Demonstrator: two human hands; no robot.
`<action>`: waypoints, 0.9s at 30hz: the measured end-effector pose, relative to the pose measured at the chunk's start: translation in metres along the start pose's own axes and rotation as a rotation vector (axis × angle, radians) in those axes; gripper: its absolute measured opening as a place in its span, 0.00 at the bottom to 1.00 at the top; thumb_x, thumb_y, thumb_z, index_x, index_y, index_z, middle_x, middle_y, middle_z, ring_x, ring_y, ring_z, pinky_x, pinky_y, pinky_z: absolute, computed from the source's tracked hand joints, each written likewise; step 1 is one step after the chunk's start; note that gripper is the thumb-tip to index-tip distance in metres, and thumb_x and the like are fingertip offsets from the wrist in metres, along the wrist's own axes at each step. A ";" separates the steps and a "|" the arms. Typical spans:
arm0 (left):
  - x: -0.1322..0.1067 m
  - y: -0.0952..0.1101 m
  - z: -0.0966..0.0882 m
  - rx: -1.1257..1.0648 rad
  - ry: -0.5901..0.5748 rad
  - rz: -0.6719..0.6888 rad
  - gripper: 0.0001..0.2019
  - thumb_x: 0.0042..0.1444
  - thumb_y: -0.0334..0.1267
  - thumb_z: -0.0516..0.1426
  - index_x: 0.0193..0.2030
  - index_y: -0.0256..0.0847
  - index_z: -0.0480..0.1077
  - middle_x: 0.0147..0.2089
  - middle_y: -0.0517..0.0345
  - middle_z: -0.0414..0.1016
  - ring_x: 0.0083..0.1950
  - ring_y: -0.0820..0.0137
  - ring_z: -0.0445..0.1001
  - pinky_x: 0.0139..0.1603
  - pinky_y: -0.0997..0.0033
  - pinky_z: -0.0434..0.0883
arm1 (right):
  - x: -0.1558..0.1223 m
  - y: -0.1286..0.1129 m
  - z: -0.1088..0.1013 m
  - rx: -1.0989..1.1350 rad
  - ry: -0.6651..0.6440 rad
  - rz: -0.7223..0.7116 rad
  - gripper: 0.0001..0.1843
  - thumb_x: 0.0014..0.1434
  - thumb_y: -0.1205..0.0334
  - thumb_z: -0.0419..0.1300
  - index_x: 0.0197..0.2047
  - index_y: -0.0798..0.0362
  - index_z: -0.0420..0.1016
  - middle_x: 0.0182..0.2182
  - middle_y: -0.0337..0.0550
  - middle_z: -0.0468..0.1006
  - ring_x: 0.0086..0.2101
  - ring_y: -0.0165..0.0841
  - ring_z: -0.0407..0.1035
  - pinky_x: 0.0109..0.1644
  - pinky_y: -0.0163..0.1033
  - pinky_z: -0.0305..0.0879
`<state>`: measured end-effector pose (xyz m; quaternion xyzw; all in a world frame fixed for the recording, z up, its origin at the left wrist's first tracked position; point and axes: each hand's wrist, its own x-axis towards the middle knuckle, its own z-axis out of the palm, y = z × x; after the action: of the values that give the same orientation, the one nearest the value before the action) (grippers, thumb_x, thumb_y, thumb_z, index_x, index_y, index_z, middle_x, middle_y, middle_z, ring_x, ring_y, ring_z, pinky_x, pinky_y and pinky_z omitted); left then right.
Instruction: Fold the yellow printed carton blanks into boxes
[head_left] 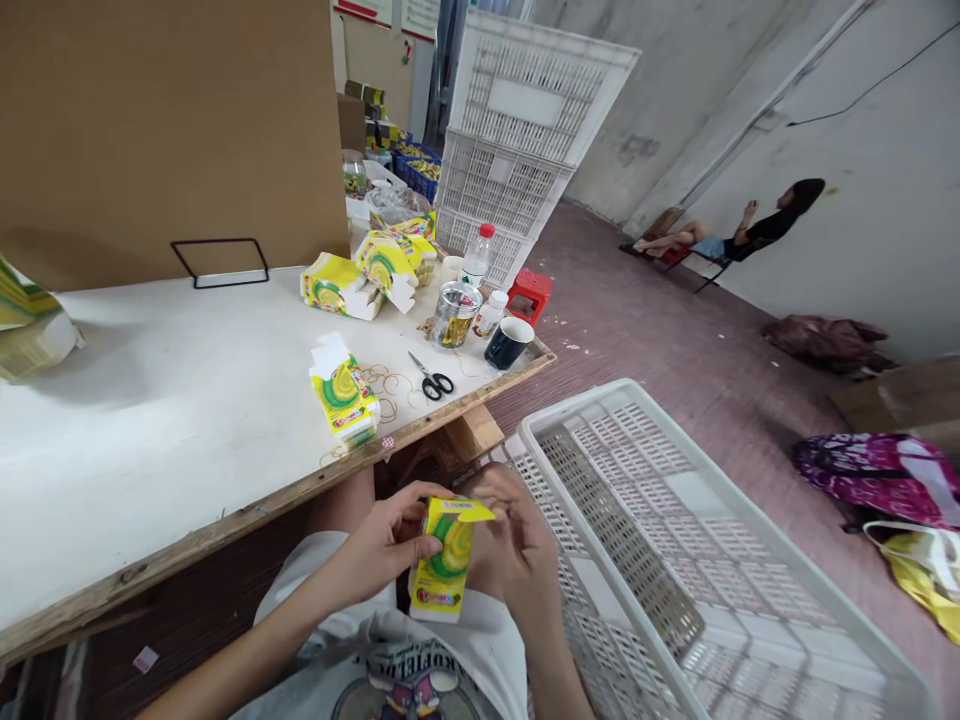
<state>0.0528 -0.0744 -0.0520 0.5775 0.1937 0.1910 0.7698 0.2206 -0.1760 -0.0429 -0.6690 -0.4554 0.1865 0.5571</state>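
Note:
Above my lap, my left hand (405,535) grips a small yellow carton (444,575) with a green swirl print, its thumb pressed on the front panel. The carton stands nearly upright, and its top flap sticks out to the right. At that flap my right hand (521,535) has its fingers curled in; the exact fingertip contact is partly hidden. On the table edge ahead lies a flattened yellow carton (345,395) with white flaps raised. Loose rubber bands (386,380) and black-handled scissors (436,385) lie to its right.
More yellow cartons (337,285) pile up farther back on the white table (187,400). A jar (455,315), bottles and a dark mug (510,343) stand by the corner. To my right is a large white plastic crate (675,470); stacked crates (525,100) rise behind. A person (765,225) sits by the wall.

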 end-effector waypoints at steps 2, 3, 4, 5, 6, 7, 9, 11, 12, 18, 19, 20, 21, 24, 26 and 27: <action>0.001 -0.002 -0.001 0.100 0.072 0.027 0.18 0.58 0.34 0.61 0.56 0.42 0.70 0.54 0.49 0.78 0.52 0.62 0.77 0.49 0.66 0.73 | 0.001 -0.004 -0.002 0.097 -0.118 0.113 0.18 0.65 0.48 0.56 0.49 0.49 0.80 0.42 0.48 0.84 0.41 0.41 0.78 0.45 0.45 0.74; 0.002 -0.003 0.000 0.127 0.080 0.032 0.19 0.58 0.33 0.61 0.57 0.43 0.71 0.55 0.49 0.77 0.53 0.61 0.76 0.51 0.65 0.73 | 0.001 -0.006 -0.002 0.123 -0.190 0.171 0.17 0.64 0.50 0.59 0.50 0.50 0.79 0.42 0.47 0.84 0.40 0.41 0.78 0.44 0.44 0.74; 0.002 -0.004 0.000 0.135 0.070 0.035 0.19 0.58 0.32 0.60 0.57 0.43 0.70 0.57 0.49 0.76 0.55 0.61 0.76 0.53 0.64 0.73 | 0.001 -0.008 -0.001 0.126 -0.246 0.218 0.18 0.62 0.52 0.61 0.52 0.50 0.77 0.42 0.46 0.84 0.39 0.41 0.79 0.42 0.43 0.75; 0.002 -0.004 0.000 0.126 0.048 0.035 0.20 0.59 0.32 0.59 0.58 0.43 0.70 0.58 0.49 0.75 0.56 0.61 0.75 0.55 0.63 0.72 | 0.001 -0.009 -0.001 0.107 -0.276 0.252 0.19 0.61 0.54 0.62 0.53 0.50 0.75 0.40 0.46 0.85 0.38 0.40 0.79 0.40 0.42 0.74; 0.002 -0.005 0.001 0.107 0.024 0.032 0.21 0.59 0.31 0.59 0.59 0.44 0.69 0.59 0.49 0.75 0.57 0.61 0.75 0.57 0.62 0.71 | 0.000 -0.010 0.001 0.067 -0.285 0.272 0.19 0.60 0.56 0.62 0.53 0.51 0.74 0.38 0.44 0.85 0.35 0.39 0.79 0.37 0.41 0.74; 0.002 -0.005 0.001 0.081 0.003 0.026 0.22 0.59 0.30 0.59 0.60 0.44 0.69 0.59 0.49 0.74 0.57 0.61 0.75 0.58 0.61 0.71 | 0.000 -0.010 0.002 0.014 -0.276 0.279 0.17 0.60 0.56 0.62 0.52 0.51 0.73 0.33 0.43 0.84 0.32 0.38 0.78 0.34 0.39 0.72; 0.002 -0.004 0.002 0.012 -0.009 0.007 0.23 0.59 0.31 0.59 0.62 0.45 0.67 0.59 0.48 0.75 0.56 0.62 0.76 0.56 0.61 0.72 | 0.000 -0.009 0.006 -0.111 -0.245 0.263 0.15 0.61 0.57 0.60 0.50 0.51 0.72 0.24 0.37 0.80 0.25 0.36 0.74 0.28 0.37 0.68; 0.002 -0.002 0.001 -0.061 0.001 -0.018 0.24 0.59 0.33 0.60 0.62 0.44 0.66 0.56 0.48 0.77 0.52 0.62 0.77 0.52 0.63 0.73 | 0.000 -0.009 0.009 -0.212 -0.223 0.242 0.15 0.61 0.58 0.60 0.51 0.50 0.71 0.19 0.33 0.75 0.20 0.34 0.71 0.24 0.36 0.63; 0.002 -0.001 0.001 -0.091 0.006 -0.027 0.24 0.58 0.34 0.60 0.62 0.43 0.66 0.54 0.48 0.79 0.50 0.63 0.78 0.50 0.64 0.74 | 0.000 -0.009 0.010 -0.236 -0.224 0.238 0.16 0.61 0.58 0.60 0.51 0.50 0.71 0.20 0.33 0.75 0.20 0.34 0.71 0.24 0.35 0.63; 0.003 0.002 0.000 -0.098 -0.003 -0.033 0.25 0.57 0.34 0.62 0.62 0.41 0.66 0.50 0.48 0.80 0.46 0.64 0.79 0.45 0.67 0.73 | 0.003 -0.010 0.007 -0.152 -0.309 0.259 0.20 0.60 0.58 0.60 0.55 0.50 0.67 0.27 0.37 0.81 0.24 0.34 0.73 0.26 0.36 0.65; 0.004 0.002 0.000 -0.078 -0.010 -0.027 0.24 0.58 0.33 0.61 0.61 0.42 0.66 0.52 0.47 0.80 0.48 0.64 0.78 0.47 0.66 0.73 | 0.003 -0.010 0.006 -0.150 -0.314 0.257 0.20 0.59 0.59 0.60 0.55 0.50 0.66 0.25 0.36 0.80 0.22 0.34 0.72 0.25 0.36 0.64; 0.005 0.002 0.000 -0.059 -0.014 -0.018 0.23 0.58 0.32 0.60 0.61 0.42 0.67 0.53 0.47 0.79 0.49 0.64 0.78 0.49 0.66 0.72 | 0.003 -0.010 0.007 -0.161 -0.310 0.256 0.20 0.59 0.60 0.60 0.55 0.50 0.66 0.24 0.34 0.80 0.21 0.33 0.71 0.25 0.36 0.62; 0.005 0.002 0.001 -0.043 -0.015 -0.007 0.23 0.58 0.31 0.60 0.60 0.42 0.67 0.55 0.47 0.78 0.51 0.64 0.77 0.51 0.65 0.72 | 0.002 -0.010 0.007 -0.184 -0.295 0.253 0.20 0.58 0.61 0.60 0.54 0.51 0.67 0.22 0.33 0.79 0.20 0.33 0.70 0.24 0.36 0.61; 0.009 0.004 0.001 -0.029 0.010 0.005 0.21 0.57 0.30 0.60 0.58 0.41 0.68 0.54 0.48 0.78 0.51 0.63 0.77 0.52 0.66 0.71 | 0.002 -0.009 0.008 -0.249 -0.229 0.240 0.20 0.59 0.62 0.60 0.55 0.51 0.68 0.21 0.32 0.79 0.18 0.33 0.69 0.23 0.36 0.61; 0.012 0.005 0.000 -0.051 0.044 -0.018 0.21 0.56 0.32 0.62 0.57 0.40 0.69 0.50 0.49 0.80 0.48 0.63 0.78 0.47 0.67 0.72 | 0.002 -0.008 0.006 -0.220 -0.206 0.198 0.22 0.60 0.61 0.60 0.58 0.51 0.70 0.26 0.37 0.82 0.22 0.34 0.73 0.26 0.37 0.66; 0.014 0.004 0.000 -0.068 0.057 -0.039 0.22 0.55 0.33 0.63 0.57 0.40 0.68 0.47 0.49 0.81 0.45 0.63 0.79 0.44 0.68 0.73 | 0.002 -0.007 0.005 -0.188 -0.199 0.172 0.22 0.61 0.60 0.60 0.58 0.50 0.71 0.31 0.40 0.83 0.25 0.35 0.75 0.29 0.38 0.69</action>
<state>0.0643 -0.0659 -0.0493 0.5413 0.2199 0.1989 0.7868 0.2149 -0.1720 -0.0373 -0.7328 -0.4649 0.2552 0.4263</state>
